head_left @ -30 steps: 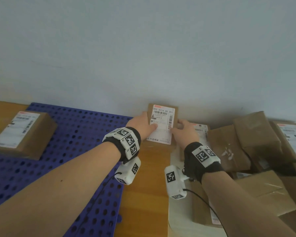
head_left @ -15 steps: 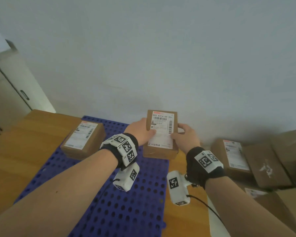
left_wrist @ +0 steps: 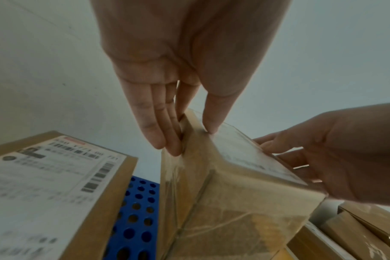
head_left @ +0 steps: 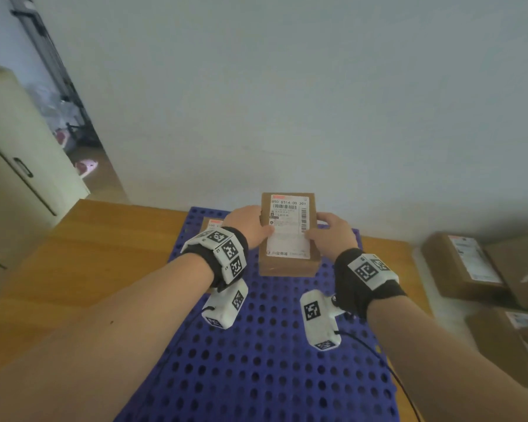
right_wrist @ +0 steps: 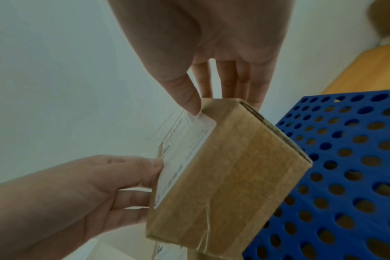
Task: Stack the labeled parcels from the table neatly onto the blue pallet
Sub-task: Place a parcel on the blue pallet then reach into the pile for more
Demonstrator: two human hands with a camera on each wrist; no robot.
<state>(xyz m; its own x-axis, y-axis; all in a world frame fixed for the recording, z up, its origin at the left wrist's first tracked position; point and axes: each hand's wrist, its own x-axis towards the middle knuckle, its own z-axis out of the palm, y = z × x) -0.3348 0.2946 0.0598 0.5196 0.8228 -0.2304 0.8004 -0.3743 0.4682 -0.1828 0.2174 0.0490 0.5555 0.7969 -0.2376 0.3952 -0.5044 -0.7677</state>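
Note:
A brown cardboard parcel [head_left: 288, 236] with a white shipping label on top hangs above the far part of the blue perforated pallet [head_left: 272, 360]. My left hand [head_left: 256, 226] grips its left side, thumb on the label and fingers down the side wall, as the left wrist view shows on the parcel [left_wrist: 234, 193]. My right hand [head_left: 320, 229] grips the right side the same way; the right wrist view shows its thumb on the label corner of the parcel [right_wrist: 229, 167]. A second labeled parcel [left_wrist: 51, 184] lies on the pallet just to the left.
The pallet lies on a wooden table [head_left: 89, 254] against a pale wall. Several more brown parcels [head_left: 470, 263] are piled at the right. A cream cabinet [head_left: 22, 166] stands to the left of the table. The near half of the pallet is bare.
Both hands have carried the parcel left, from beside the pile on the table to above the pallet, close to the parcel lying there. My view has turned left with it.

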